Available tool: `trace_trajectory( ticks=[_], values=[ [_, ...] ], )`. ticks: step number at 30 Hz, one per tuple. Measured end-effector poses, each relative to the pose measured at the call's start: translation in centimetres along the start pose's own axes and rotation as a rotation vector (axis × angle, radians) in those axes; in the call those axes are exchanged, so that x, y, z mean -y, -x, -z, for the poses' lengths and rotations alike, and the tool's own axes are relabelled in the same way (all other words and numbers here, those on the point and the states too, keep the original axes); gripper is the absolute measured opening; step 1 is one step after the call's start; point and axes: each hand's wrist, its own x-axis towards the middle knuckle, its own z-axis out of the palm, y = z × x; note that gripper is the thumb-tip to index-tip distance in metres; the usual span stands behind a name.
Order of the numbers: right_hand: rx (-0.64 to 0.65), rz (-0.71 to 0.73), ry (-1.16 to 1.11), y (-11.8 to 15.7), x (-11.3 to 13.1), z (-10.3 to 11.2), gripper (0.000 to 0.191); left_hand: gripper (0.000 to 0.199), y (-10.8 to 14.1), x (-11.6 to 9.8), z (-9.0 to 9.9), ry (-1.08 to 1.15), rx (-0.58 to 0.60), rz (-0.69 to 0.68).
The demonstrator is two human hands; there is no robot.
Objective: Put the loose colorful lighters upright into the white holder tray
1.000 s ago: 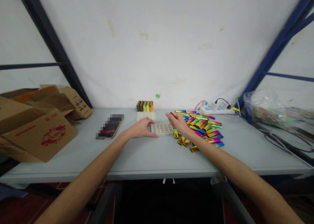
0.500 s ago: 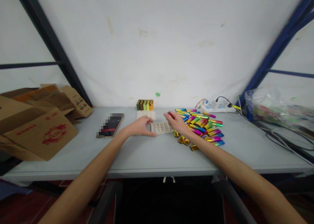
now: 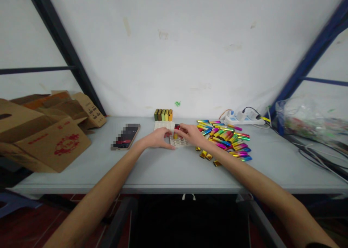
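My right hand (image 3: pixel 190 133) pinches a red and gold cigarette lighter (image 3: pixel 177 127) upright over the left part of a white tray (image 3: pixel 181 142) with rows of round holes. The tray lies flat on the grey table. Around its left end curves my left hand (image 3: pixel 160 137), thumb at the near corner and fingers at the far side, gripping it. A pile of shiny rainbow-coloured lighters (image 3: pixel 224 137) lies loose to the right, partly behind my right forearm. Behind the tray is a second white tray (image 3: pixel 164 125). Standing lighters (image 3: pixel 163 115) in green, brown, yellow and orange form a block by the wall.
A phone (image 3: pixel 127 136) lies left of my left hand. Cardboard boxes (image 3: pixel 51 139) crowd the table's left end. At the back right are a white power strip (image 3: pixel 244 119) with cables and a clear plastic bag (image 3: pixel 307 117). The table's front edge (image 3: pixel 174 190) runs beneath my forearms.
My right hand has moved left from the tray's right end to its left part, with the lighter in it. My left hand keeps its place at the tray. The whole view has shifted slightly.
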Motion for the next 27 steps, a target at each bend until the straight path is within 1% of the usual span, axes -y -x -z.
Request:
trace_trajectory(
  ticks=[5,9,14,18,21,23,27],
  values=[
    [0.033,0.063,0.128,-0.9,-0.7,-1.7,0.024,0.075,-0.1,-0.1,0.0,-0.025,-0.014,-0.002],
    [0.038,0.109,0.185,-1.0,-1.3,-2.3,0.021,0.074,-0.2,-0.1,0.1,-0.04,-0.003,-0.026],
    [0.032,0.057,0.178,-1.2,-1.7,-2.2,0.02,0.073,-0.2,0.1,0.0,-0.044,-0.001,-0.034],
    [0.052,0.05,0.176,-1.5,-1.9,-2.2,0.021,0.072,-0.3,0.1,0.0,-0.031,0.003,-0.042],
    [0.07,0.03,0.201,-1.8,-2.1,-2.6,0.023,0.071,-0.2,0.0,0.0,-0.027,-0.007,-0.038],
    [0.092,0.028,0.232,-1.8,-2.3,-3.0,0.021,0.07,-0.1,-0.1,0.1,-0.017,-0.006,-0.023],
    [0.129,0.065,0.292,-1.6,-2.3,-3.5,0.021,0.069,-0.1,-0.2,0.2,0.006,0.01,-0.019]
  ],
)
